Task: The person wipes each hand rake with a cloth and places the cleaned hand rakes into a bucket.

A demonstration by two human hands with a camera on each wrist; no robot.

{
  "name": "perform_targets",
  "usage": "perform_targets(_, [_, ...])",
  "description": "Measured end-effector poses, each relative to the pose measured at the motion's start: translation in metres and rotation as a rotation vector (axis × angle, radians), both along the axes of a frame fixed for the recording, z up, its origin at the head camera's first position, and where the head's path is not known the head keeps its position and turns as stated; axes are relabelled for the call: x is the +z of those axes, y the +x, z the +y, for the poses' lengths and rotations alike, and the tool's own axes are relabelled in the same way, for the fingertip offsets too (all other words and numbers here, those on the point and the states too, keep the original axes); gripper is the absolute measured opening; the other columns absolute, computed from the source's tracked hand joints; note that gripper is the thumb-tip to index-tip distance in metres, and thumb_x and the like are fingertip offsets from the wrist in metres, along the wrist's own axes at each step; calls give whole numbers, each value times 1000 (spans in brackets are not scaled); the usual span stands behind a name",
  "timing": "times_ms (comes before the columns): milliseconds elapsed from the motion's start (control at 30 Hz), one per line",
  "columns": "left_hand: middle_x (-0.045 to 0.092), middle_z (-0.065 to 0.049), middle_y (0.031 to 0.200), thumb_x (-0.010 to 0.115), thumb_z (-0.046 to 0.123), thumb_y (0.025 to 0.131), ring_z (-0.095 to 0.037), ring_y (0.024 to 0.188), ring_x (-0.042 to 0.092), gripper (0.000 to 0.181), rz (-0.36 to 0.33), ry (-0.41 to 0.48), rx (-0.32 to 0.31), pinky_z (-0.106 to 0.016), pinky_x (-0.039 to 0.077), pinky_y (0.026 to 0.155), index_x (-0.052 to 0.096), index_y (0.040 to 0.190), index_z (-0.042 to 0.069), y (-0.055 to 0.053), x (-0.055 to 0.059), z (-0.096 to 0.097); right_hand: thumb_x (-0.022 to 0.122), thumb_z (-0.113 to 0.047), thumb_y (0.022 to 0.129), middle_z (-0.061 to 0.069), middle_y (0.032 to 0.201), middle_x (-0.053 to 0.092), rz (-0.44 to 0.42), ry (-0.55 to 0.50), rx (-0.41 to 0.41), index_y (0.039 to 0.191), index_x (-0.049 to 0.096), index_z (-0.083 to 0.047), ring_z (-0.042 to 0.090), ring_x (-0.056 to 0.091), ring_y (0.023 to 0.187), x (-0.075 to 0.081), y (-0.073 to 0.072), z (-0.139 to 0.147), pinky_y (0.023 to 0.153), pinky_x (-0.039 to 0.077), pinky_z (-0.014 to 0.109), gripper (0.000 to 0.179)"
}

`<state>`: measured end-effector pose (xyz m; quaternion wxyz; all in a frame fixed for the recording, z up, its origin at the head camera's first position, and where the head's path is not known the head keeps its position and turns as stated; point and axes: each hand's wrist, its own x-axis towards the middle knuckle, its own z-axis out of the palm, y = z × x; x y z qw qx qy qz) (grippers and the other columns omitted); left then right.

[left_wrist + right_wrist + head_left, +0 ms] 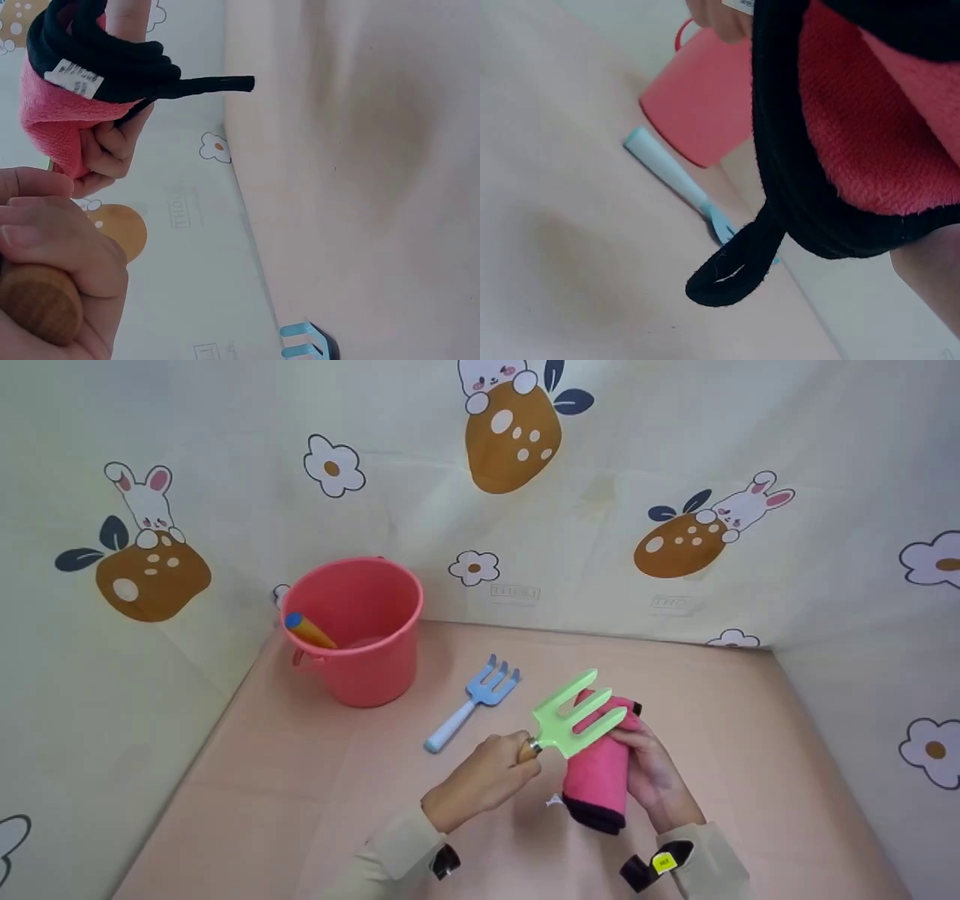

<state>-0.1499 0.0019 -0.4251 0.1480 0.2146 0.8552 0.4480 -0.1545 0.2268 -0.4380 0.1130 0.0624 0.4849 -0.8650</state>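
Note:
My left hand (491, 771) grips the wooden handle of a light green hand fork (559, 729), its three tines pointing up and to the right. The rounded wooden handle end (41, 304) shows below the fingers in the left wrist view. In my right hand (660, 776) is a folded pink cloth (598, 784) with black edging, held behind and against the tines. A black hanging loop (735, 262) dangles from the cloth, and a white label (73, 78) is on its edging. Part of the right fingers is hidden by the cloth.
A blue hand fork (472, 701) lies on the pinkish tabletop (300, 802), left of my hands. Behind it, to the left, stands a pink bucket (371, 671) with an orange, blue-ended handle (310, 630) leaning inside. Walls covered in printed sheeting (405, 525) border the table.

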Motion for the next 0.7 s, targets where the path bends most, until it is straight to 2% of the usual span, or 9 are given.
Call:
perform_targets(67, [33, 6, 57, 49, 16, 88, -7, 48, 32, 18, -17, -13, 3, -18, 24, 44, 43, 71, 13, 0, -1, -1, 38, 1, 93, -4, 104, 63, -22, 6, -59, 103, 58, -16, 7, 60, 101, 3, -1, 3, 90, 47, 24, 28])
perform_targets(167, [35, 5, 58, 49, 16, 89, -8, 49, 34, 18, -40, -22, 7, -19, 26, 45, 45, 73, 12, 1, -2, -1, 39, 0, 94, -2, 105, 62, -44, 26, -90, 109, 52, -14, 9, 60, 100, 7, -2, 7, 90, 47, 25, 24])
perform_targets(333, [36, 5, 58, 49, 17, 90, -8, 49, 36, 17, -39, -19, 3, -18, 27, 45, 46, 74, 12, 1, -4, -1, 39, 0, 94, -2, 104, 62, -32, 56, -96, 109, 52, -14, 9, 61, 98, 11, -3, 15, 91, 47, 26, 25])
perform_targets(533, [36, 6, 58, 49, 16, 90, -7, 49, 36, 17, -21, -28, 2, -18, 26, 44, 46, 74, 12, 0, -4, -3, 42, 2, 92, -1, 97, 65, 43, 104, -63, 101, 62, -15, 12, 64, 90, 16, -6, 22, 83, 51, 25, 28])
perform_targets(700, [37, 7, 58, 50, 17, 90, -6, 50, 37, 16, -4, -29, -8, -17, 26, 44, 47, 74, 13, -1, -2, -4, 42, 2, 93, -2, 95, 63, 70, 109, -77, 99, 62, -17, 10, 62, 88, 20, -5, 31, 81, 50, 23, 28])
